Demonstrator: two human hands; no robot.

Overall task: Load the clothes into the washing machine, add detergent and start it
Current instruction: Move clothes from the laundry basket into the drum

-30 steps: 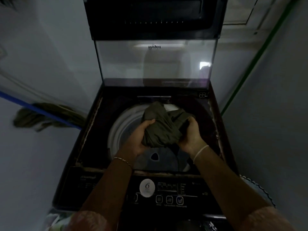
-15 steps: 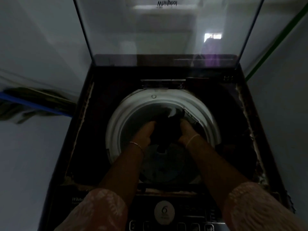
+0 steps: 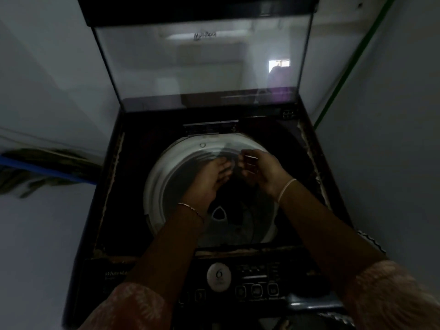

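Note:
The black top-loading washing machine (image 3: 112, 210) stands with its glass lid (image 3: 202, 67) raised upright. Both my hands hover over the white-rimmed drum (image 3: 154, 186). My left hand (image 3: 212, 179) has its fingers stretched out and holds nothing. My right hand (image 3: 262, 170) is beside it with loosely curled fingers, and I see nothing in it. A dark garment (image 3: 238, 201) lies low in the drum under my hands, and its outline is hard to make out in the dim light.
The control panel (image 3: 257, 289) with a round white sticker (image 3: 219, 276) runs along the near edge. Walls close in on both sides. A blue bar (image 3: 47, 170) with olive cloth on it is at the left, and a green pipe (image 3: 345, 75) at the right.
A second ago both hands held the olive garment above the drum, then pushed it down inside. Now they have let go and risen to rim level.

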